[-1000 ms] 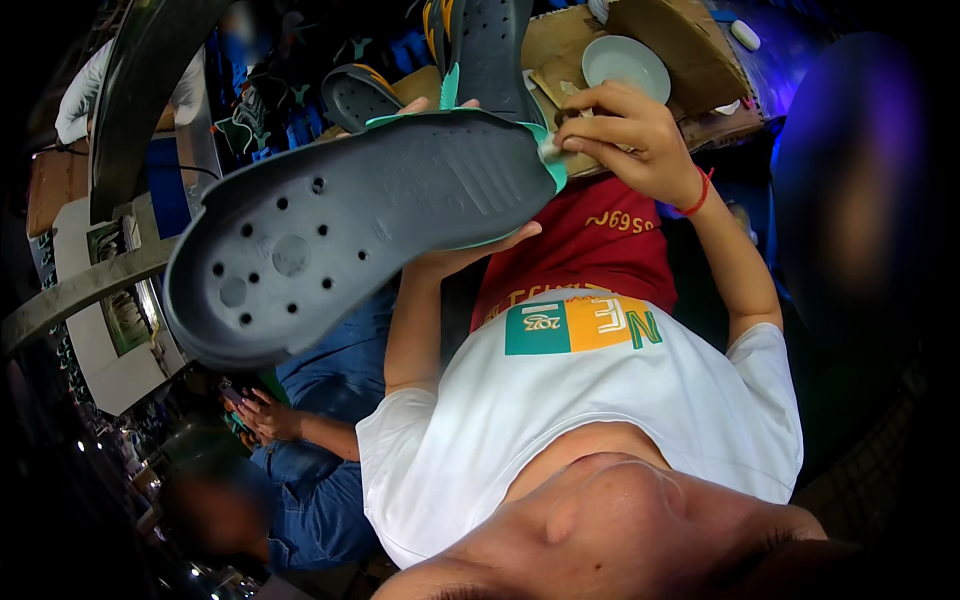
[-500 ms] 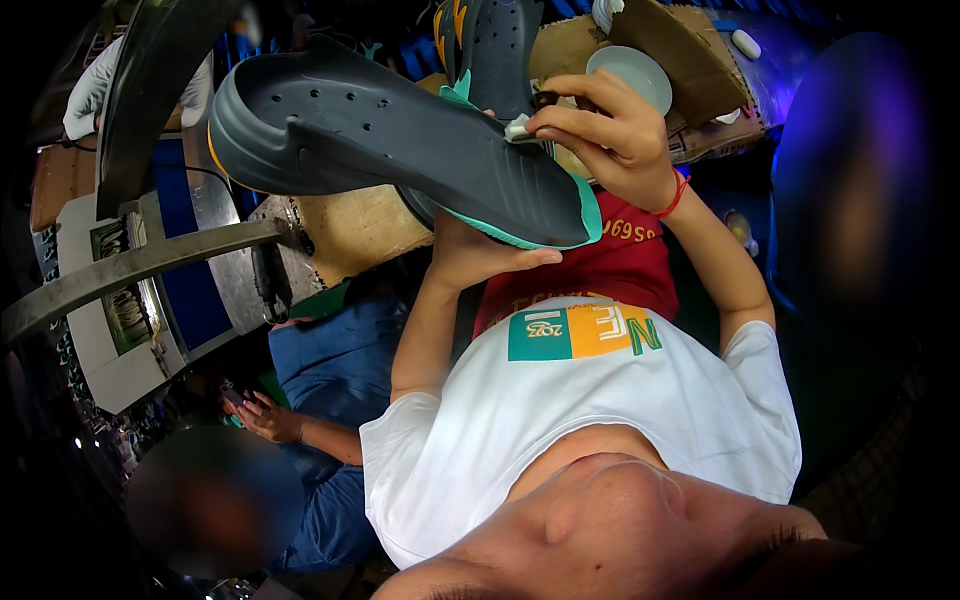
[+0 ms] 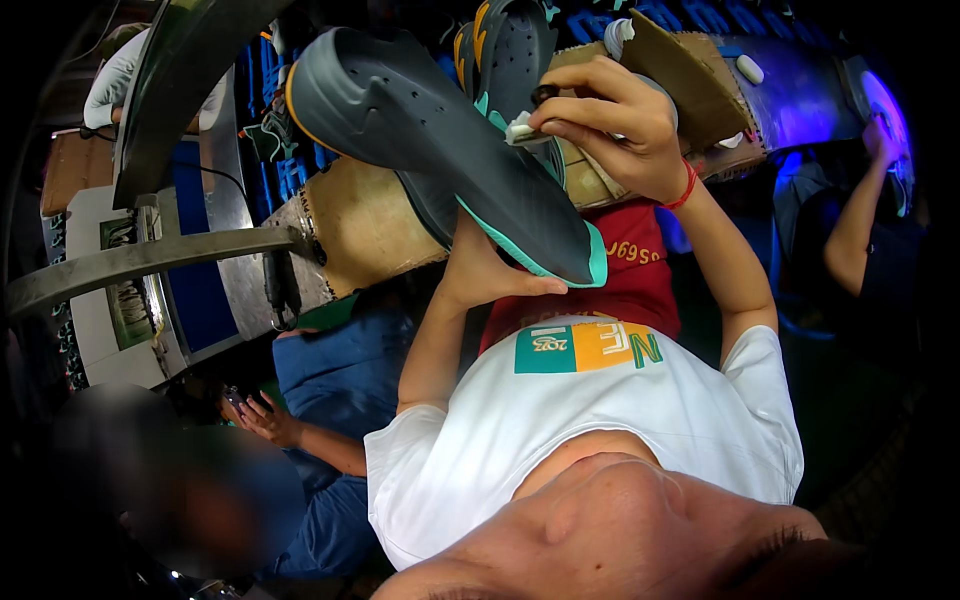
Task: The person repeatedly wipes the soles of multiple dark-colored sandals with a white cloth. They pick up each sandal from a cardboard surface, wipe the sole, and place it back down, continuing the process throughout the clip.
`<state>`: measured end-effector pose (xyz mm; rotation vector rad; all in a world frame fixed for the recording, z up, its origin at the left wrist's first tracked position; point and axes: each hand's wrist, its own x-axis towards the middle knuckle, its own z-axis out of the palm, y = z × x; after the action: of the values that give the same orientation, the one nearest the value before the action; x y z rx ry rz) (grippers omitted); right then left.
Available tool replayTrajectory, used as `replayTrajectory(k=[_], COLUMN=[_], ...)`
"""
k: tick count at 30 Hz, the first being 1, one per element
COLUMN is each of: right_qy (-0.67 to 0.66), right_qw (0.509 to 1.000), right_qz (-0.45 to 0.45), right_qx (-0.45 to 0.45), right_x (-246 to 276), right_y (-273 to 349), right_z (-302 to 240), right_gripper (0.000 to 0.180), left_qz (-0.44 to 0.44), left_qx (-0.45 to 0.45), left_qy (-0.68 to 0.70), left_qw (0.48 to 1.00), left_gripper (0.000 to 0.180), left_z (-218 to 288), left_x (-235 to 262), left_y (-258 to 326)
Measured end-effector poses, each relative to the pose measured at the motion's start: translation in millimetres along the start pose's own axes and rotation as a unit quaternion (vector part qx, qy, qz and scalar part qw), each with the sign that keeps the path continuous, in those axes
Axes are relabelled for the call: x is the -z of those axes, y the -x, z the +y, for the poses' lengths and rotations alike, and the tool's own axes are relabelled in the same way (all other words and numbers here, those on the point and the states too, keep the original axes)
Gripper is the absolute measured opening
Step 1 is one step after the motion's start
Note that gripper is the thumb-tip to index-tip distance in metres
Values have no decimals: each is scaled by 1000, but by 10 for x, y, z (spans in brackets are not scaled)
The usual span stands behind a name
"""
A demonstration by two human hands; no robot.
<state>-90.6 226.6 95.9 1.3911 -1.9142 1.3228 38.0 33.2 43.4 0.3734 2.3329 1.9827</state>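
Observation:
My left hand point(image 3: 490, 268) grips a dark grey foam clog point(image 3: 475, 175) from below, near its teal-edged end, thumb along the edge. The clog slants from upper left to lower right, its holed, thicker end up. At the clog's right edge, my right hand point(image 3: 630, 125) pinches a small crumpled white piece point(image 3: 522, 131), perhaps cloth or foam. Whether that piece touches the clog I cannot tell. A small round dark thing point(image 3: 545, 94) shows at the same fingers. Behind stands another dark clog point(image 3: 510, 50) with orange marks.
Worn cardboard point(image 3: 365, 220) covers the bench behind the clog. A white oval object point(image 3: 749, 69) lies at the far right. A curved metal bar point(image 3: 150, 265) juts in at left. One person's hand point(image 3: 268, 420) holds a phone; another person's arm point(image 3: 855, 235) shows at right.
The clog has tipped more steeply, its teal-edged end lower and its thick end shifted right. My right hand still pinches the white piece, now nearer the clog's edge. The whole view has shifted slightly.

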Motion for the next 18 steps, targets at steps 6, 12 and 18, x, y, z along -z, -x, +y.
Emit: replayTrajectory(k=[6, 12, 18], right_qy=[59, 15, -133], right_qw=[996, 997, 969], right_qz=[21, -52, 145], right_qx=[66, 53, -147], right_x=[-96, -47, 269], right_y=[-181, -146, 67], right_z=[32, 2, -113], right_gripper=[18, 21, 7], left_qz=[-16, 23, 113], left_qx=[-13, -32, -260], left_qy=[4, 2, -216], left_qw=[1000, 999, 934], left_gripper=[113, 112, 104], left_z=[-11, 24, 401], left_x=[26, 78, 598], left_y=[32, 58, -394])
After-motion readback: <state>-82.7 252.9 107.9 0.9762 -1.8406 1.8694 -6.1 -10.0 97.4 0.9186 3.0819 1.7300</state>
